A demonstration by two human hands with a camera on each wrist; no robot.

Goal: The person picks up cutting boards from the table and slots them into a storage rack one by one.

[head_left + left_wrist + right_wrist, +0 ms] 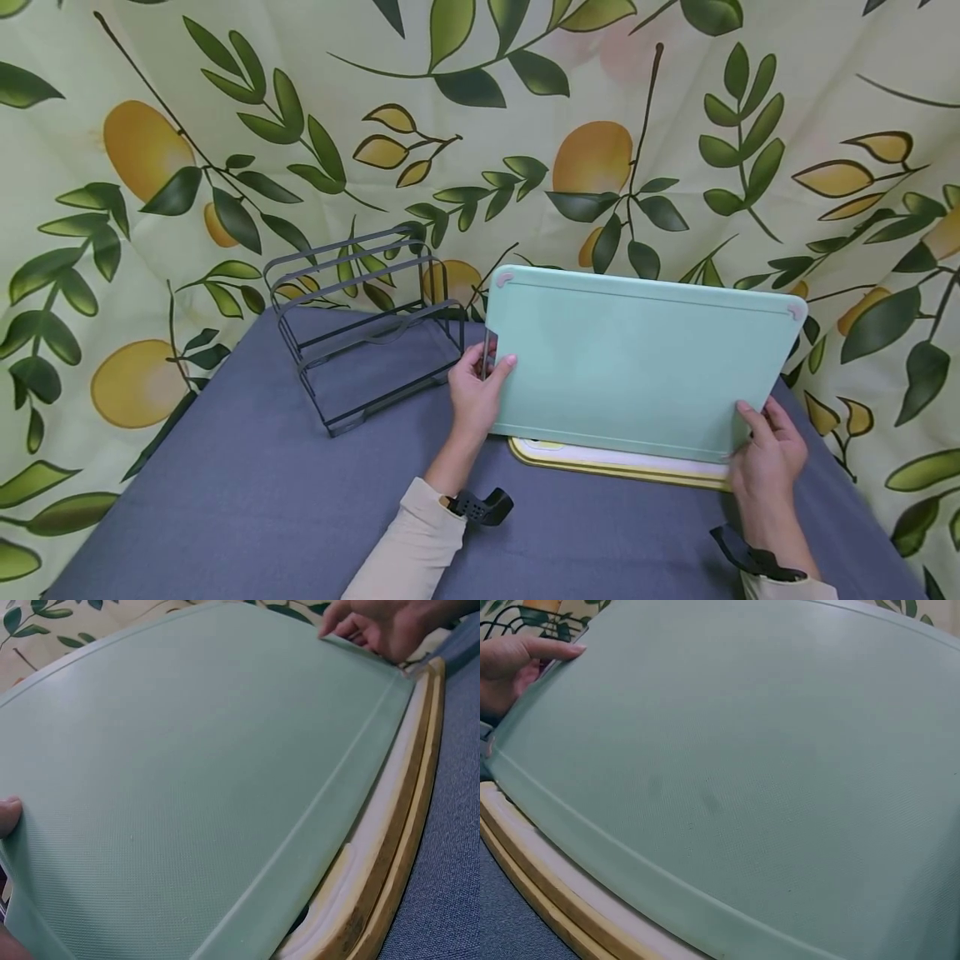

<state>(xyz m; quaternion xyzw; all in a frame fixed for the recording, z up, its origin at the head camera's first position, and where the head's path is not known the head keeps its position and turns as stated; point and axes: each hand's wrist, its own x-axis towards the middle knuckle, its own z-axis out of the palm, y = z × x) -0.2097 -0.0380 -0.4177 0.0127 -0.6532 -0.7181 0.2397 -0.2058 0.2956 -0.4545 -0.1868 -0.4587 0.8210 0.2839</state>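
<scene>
A mint-green cutting board is tilted up toward the head camera, held at both short sides. My left hand grips its left edge, thumb on the face and fingers behind. At the lower right corner my right hand pinches the edge the same way. Beneath the green board's lower edge lie stacked white cutting boards with yellow-tan rims, mostly hidden by it. In the left wrist view their rims show as two layers, with part of a dark opening near the bottom.
Left of the boards stands a black wire rack with several upright loops, near my left hand. A grey-blue cloth covers the table. Behind it hangs a curtain printed with leaves and fruit.
</scene>
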